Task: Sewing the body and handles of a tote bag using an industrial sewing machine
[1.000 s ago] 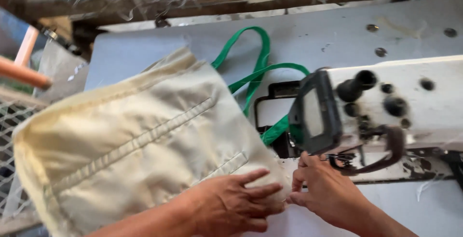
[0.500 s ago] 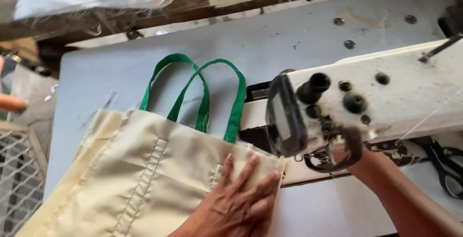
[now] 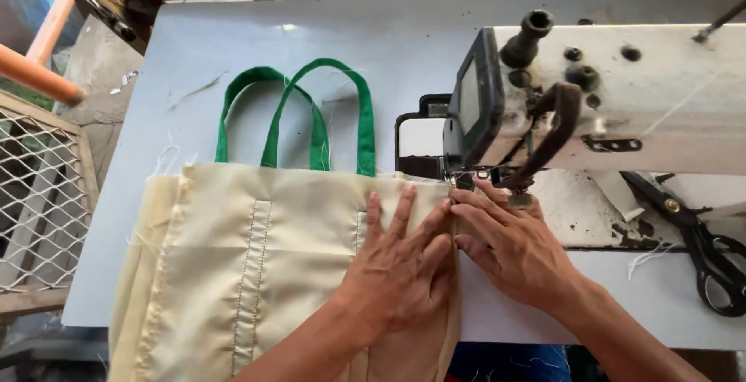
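A cream cloth bag (image 3: 249, 265) with two green handles (image 3: 311, 110) lies flat on the pale table (image 3: 311, 40). My left hand (image 3: 400, 261) presses flat on the bag's right side, fingers spread toward the top edge. My right hand (image 3: 509, 242) rests beside it, fingertips pinching the bag's right edge just under the needle area of the white sewing machine (image 3: 614, 110). The bag's top right corner sits at the presser foot (image 3: 466, 178).
Black scissors (image 3: 703, 246) lie at the right on the machine bed. A wire mesh panel (image 3: 39, 195) and an orange pipe (image 3: 35, 75) stand off the table's left edge. Loose threads lie on the table near the handles.
The bag has been turned and laid flat with its handles pointing away. My right hand came back from behind the machine head to the bag's edge beside my left hand.
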